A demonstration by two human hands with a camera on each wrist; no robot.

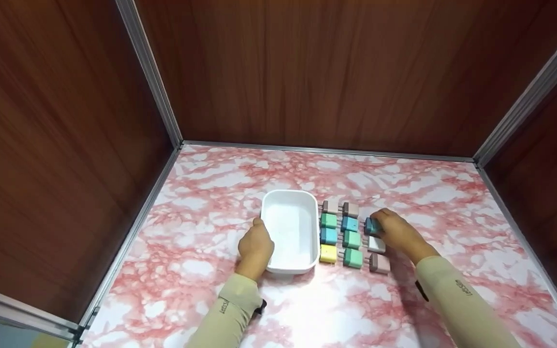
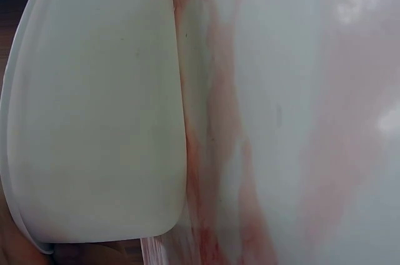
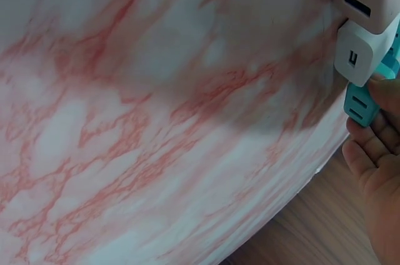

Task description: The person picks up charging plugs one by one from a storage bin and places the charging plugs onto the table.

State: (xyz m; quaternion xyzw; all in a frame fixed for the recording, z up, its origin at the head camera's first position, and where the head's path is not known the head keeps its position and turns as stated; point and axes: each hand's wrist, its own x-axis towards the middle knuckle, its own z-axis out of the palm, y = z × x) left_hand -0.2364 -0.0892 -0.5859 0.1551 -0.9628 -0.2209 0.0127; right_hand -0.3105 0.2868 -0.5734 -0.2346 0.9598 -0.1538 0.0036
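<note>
My left hand (image 1: 255, 245) grips the left side of a white plastic tub (image 1: 289, 232), its thumb along the rim. Nothing lies inside the tub. In the left wrist view the tub's outer wall (image 2: 100, 109) fills the left half, with a little of the hand at the bottom corner. My right hand (image 1: 398, 234) pinches a teal USB wall charger (image 3: 361, 105) between thumb and fingers, at the far end of the right-hand column. Close by it sits a white charger (image 1: 376, 244), and nearer me a pinkish charger (image 1: 379, 263) with two slots.
Two more columns of chargers stand between tub and right hand, including a yellow one (image 1: 328, 253), a blue one (image 1: 349, 224) and a green one (image 1: 353, 258). Their prongs point left. Brown wood-look panels (image 1: 307, 72) wall in the pink-and-white marbled table (image 1: 201, 208) at the back and sides.
</note>
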